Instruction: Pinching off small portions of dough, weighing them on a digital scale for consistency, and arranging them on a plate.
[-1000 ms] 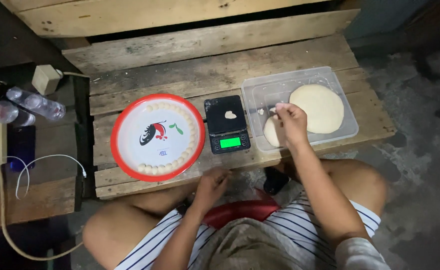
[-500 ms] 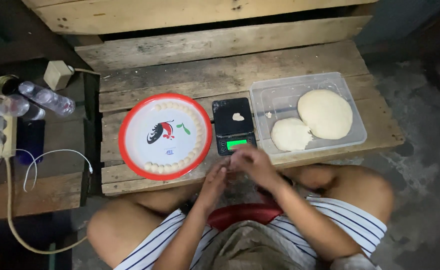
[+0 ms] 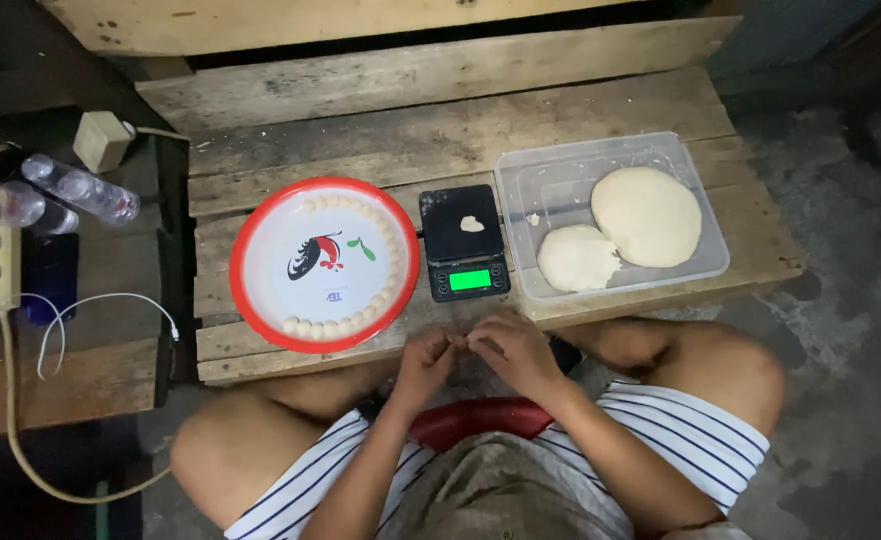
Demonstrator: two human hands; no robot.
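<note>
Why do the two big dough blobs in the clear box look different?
The bigger dough round is wider than the smaller dough lump. The bigger one lies toward the far right of the clear plastic tub; the smaller one lies nearer the person, closer to the scale. The bigger one looks evenly round, the smaller one less regular. Both are pale, smooth, flattish, and touch each other.

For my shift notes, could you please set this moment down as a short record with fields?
setting: wooden bench, seen from above
left hand: at the bench's near edge, fingertips meeting the right hand
held: too small to tell
tray: round, red rim, small dough balls along its edge
scale: small dough bit on top, green display lit
tub: clear, two dough rounds
</note>
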